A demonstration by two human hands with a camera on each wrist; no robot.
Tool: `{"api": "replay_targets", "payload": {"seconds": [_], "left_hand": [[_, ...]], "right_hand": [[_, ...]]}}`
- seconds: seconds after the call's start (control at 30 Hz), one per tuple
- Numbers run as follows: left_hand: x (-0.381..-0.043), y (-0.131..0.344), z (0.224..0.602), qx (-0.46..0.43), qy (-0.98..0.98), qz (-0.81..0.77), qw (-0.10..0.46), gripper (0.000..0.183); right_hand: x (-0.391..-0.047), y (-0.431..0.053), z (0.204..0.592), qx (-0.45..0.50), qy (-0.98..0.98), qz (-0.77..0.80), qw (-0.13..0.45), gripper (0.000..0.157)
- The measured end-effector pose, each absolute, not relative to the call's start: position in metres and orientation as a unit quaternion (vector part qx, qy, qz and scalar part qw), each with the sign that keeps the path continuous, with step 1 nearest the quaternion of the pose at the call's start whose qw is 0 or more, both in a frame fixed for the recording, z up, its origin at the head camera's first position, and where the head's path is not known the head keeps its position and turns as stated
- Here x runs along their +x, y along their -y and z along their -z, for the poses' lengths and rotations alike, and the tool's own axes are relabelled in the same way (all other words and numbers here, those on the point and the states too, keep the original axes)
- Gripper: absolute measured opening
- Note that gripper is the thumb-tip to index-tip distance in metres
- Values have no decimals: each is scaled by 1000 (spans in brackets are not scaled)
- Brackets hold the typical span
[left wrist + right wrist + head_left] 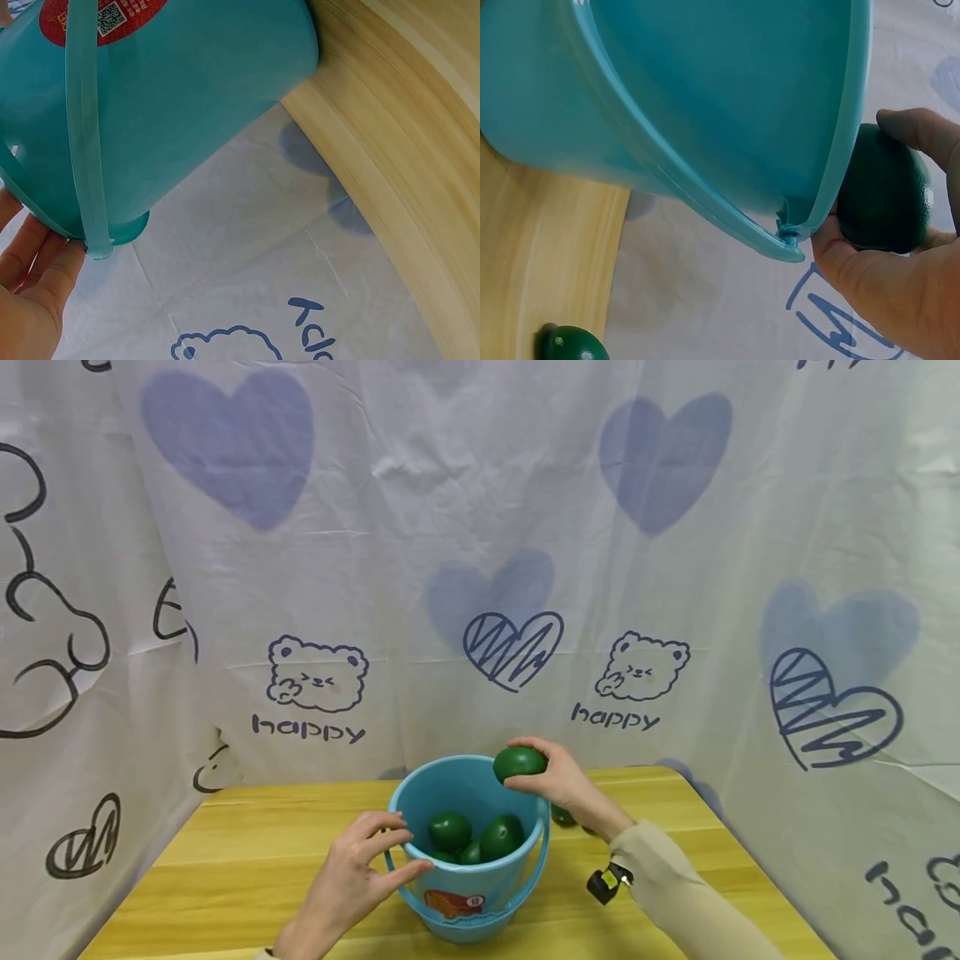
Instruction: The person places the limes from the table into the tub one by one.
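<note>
A light blue plastic bucket (457,881) stands upright on the table, with several dark green avocados (501,838) inside. Above its right rim, my right hand (555,777) holds another avocado (885,191) between thumb and fingers. That avocado is beside the rim in the right wrist view. My left hand (352,868) touches the bucket's left rim, its fingers extended and the thumb spread toward the front. In the left wrist view, the fingertips meet the rim near the handle's (88,135) joint.
Another avocado (574,343) lies on the wooden table (247,860) right of the bucket, partly hidden by my right arm in the head view. A white curtain (420,485) with hearts and bears surrounds the table. A black strap end (609,882) hangs from my right wrist.
</note>
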State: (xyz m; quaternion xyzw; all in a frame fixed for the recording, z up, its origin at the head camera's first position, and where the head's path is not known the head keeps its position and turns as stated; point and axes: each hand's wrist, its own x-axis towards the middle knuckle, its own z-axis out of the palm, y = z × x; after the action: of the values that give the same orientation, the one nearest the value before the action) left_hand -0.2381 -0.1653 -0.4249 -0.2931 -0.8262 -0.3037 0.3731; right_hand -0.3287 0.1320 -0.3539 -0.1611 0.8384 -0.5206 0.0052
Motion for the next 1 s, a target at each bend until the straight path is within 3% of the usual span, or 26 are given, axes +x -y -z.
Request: {"api": "replay_targets", "payload": {"seconds": [0.6, 1.0], "left_hand": [[-240, 165, 425, -306, 816, 304, 386, 31], [-240, 165, 425, -313, 815, 307, 380, 32]], "right_hand": [[-328, -125, 348, -154, -833, 532, 16, 57], [-330, -131, 349, -171, -814, 555, 16, 47]]}}
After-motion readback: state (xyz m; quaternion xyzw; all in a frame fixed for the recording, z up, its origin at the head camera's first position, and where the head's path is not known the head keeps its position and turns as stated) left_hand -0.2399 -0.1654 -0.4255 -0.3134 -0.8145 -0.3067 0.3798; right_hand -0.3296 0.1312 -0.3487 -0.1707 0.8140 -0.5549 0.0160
